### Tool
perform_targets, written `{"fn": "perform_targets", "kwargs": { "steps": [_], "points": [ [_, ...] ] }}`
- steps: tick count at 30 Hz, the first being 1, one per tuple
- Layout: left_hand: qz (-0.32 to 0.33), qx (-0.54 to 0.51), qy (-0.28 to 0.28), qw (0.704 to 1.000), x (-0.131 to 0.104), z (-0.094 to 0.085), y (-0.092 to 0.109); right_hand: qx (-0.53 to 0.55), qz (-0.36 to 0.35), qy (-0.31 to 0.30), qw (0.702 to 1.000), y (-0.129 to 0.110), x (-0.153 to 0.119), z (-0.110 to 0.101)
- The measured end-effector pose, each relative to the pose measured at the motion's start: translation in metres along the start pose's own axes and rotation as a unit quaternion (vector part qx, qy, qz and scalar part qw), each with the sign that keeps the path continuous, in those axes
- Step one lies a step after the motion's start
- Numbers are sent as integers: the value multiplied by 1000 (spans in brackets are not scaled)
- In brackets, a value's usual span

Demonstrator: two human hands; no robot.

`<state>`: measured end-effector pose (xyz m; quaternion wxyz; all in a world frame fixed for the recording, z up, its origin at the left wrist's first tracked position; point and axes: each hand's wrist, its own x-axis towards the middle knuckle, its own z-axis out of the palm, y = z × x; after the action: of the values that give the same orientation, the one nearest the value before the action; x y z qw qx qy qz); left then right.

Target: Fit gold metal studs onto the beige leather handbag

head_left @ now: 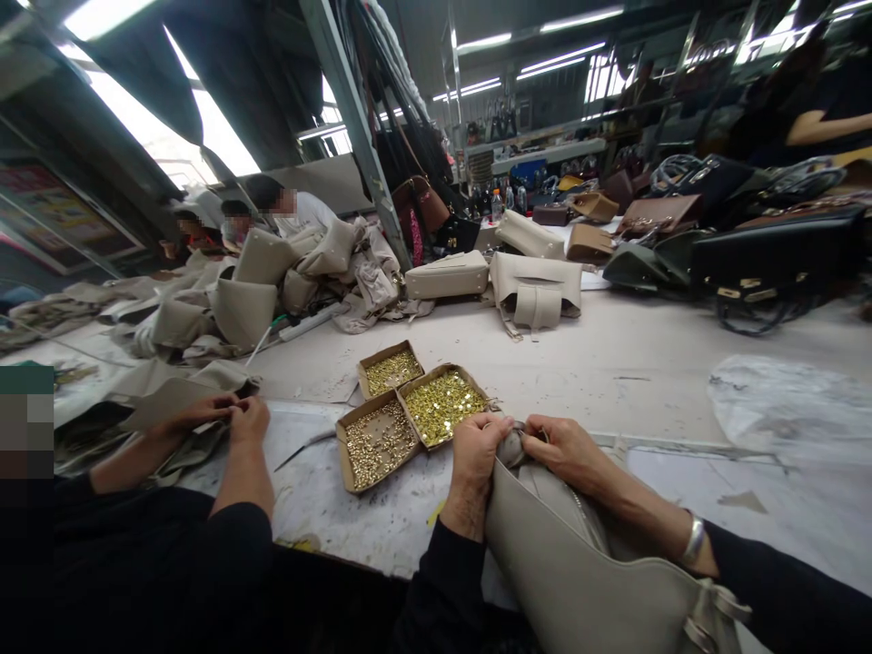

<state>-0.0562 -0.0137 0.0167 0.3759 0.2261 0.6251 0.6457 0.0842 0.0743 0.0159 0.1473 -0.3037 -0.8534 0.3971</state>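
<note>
A grey-beige leather bag [565, 554] lies open at the table's front edge, in front of me. At its upper edge, my left hand [475, 459] is closed on the bag's rim. Close beside it, my right hand [569, 454] pinches the material at the same edge, with a silver bracelet on the wrist. What lies between the fingertips is too small to make out. Just beyond my left hand sit three cardboard trays: one of yellow-gold pieces [442, 404], one of small round gold studs [380, 443] and a smaller one behind [391, 371].
A co-worker's hands [232, 418] work on similar material at the left. Beige bag parts [245, 291] are heaped behind them. Two beige bags [538, 291] stand mid-table; a black bag [769, 263] and clear plastic [790, 400] are at the right.
</note>
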Motion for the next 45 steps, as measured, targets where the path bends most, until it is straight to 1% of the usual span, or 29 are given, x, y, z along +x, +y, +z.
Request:
{"fn": "perform_targets", "kwargs": {
  "steps": [4, 7, 8, 10, 12, 13, 14, 15, 17, 20, 22, 24, 26, 29, 32, 34, 36, 38, 41, 45],
  "points": [
    [1, 27, 3, 1000, 0, 1, 3, -6, 8, 9, 1000, -2, -4, -5],
    [4, 47, 10, 999, 0, 1, 8, 20, 4, -9, 1000, -7, -9, -15],
    [5, 51, 12, 999, 0, 1, 9, 52, 8, -19, 998, -8, -10, -18],
    [7, 57, 17, 998, -1, 0, 12, 161, 24, -43, 986, -7, -14, -24],
    [8, 60, 22, 998, -1, 1, 13, 282, 36, -58, 957, -4, -18, -27],
    [8, 62, 25, 998, -1, 1, 13, 326, 37, -59, 943, -3, -20, -27],
    [8, 63, 27, 998, -1, 1, 14, 350, 35, -57, 934, -1, -23, -28],
    [8, 65, 29, 997, -1, 1, 14, 354, 30, -53, 933, 0, -25, -28],
    [9, 69, 32, 997, -1, 2, 14, 318, 12, -44, 947, 2, -29, -28],
    [13, 75, 33, 997, -2, 2, 14, 202, -53, -2, 978, 2, -33, -30],
    [17, 79, 33, 996, -2, 1, 14, 128, -111, 37, 985, -1, -34, -31],
    [21, 82, 33, 996, -2, 1, 13, 95, -143, 53, 984, -6, -34, -31],
    [24, 83, 33, 996, -3, 0, 12, 112, -132, 32, 984, -12, -34, -29],
    [26, 85, 32, 996, -4, -1, 11, 179, -99, 2, 979, -21, -34, -25],
    [29, 89, 34, 995, -5, -2, 12, 221, -85, -8, 972, -26, -33, -21],
    [34, 92, 33, 995, -7, -2, 13, 233, -78, -29, 969, -26, -32, -17],
    [39, 94, 30, 994, -8, -1, 14, 218, -72, -51, 972, -26, -32, -10],
    [42, 96, 28, 994, -9, 0, 14, 173, -69, -62, 981, -25, -32, -4],
    [45, 99, 28, 994, -10, -1, 14, 124, -70, -47, 989, -25, -34, 2],
    [49, 104, 28, 993, -13, -1, 15, 136, -73, -37, 987, -29, -37, 0]
  ]
}}
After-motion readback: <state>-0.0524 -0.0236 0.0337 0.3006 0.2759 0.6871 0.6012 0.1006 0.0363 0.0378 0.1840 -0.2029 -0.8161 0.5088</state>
